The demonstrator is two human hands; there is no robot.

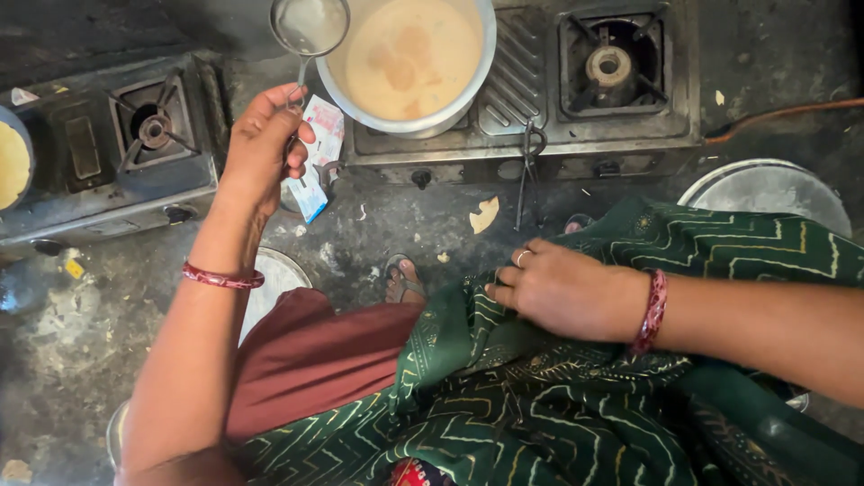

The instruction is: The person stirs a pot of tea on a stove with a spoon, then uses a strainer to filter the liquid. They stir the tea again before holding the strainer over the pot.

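A small metal strainer (310, 24) is held by its handle in the closed left hand (263, 144) beside the pot (409, 63) on the stove (540, 99), while green cloth (504, 387) is pressed under the loosely curled right hand (562, 290).

a single head-worn camera looks steeply down, close over the person's lap, towards the stove (522, 144) ahead.

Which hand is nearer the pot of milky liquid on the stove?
Left. The left hand holds a strainer by its handle, just beside the pot, with the strainer bowl at the rim. The right hand rests on green cloth, well below the stove.
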